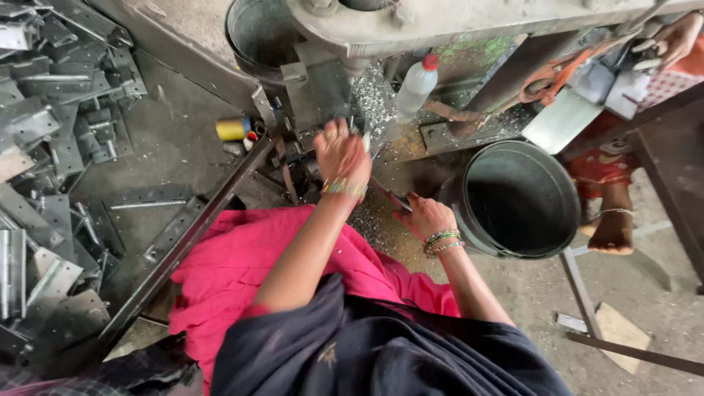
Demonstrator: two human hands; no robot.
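The left hand (342,154) is raised at the middle of the scene, back toward the camera, fingers curled toward the grey steel press block (317,92) on the far side. A pale sliver shows at its right edge, but the view is poor there — whether the fingers are closed on anything cannot be told.

The right hand (425,216) lies lower and to the right, palm down, fingers closed on the near end of a thin dark metal strip with a reddish edge (387,195), which slants up to the left toward the left hand. Both wrists carry beaded bangles.

Beneath the hands, bright metal shavings (370,110) cover the machine bed and spill onto the pink cloth (242,257) over the person's lap.

Just right of the right hand stands a round dark metal bucket (521,198), near it but apart. A white plastic bottle with a red cap (416,86) stands on the far side — right of the press block. A heap of flat grey metal plates (51,147) fills the left. Another person's hand (612,229) hangs beyond the bucket on the right.
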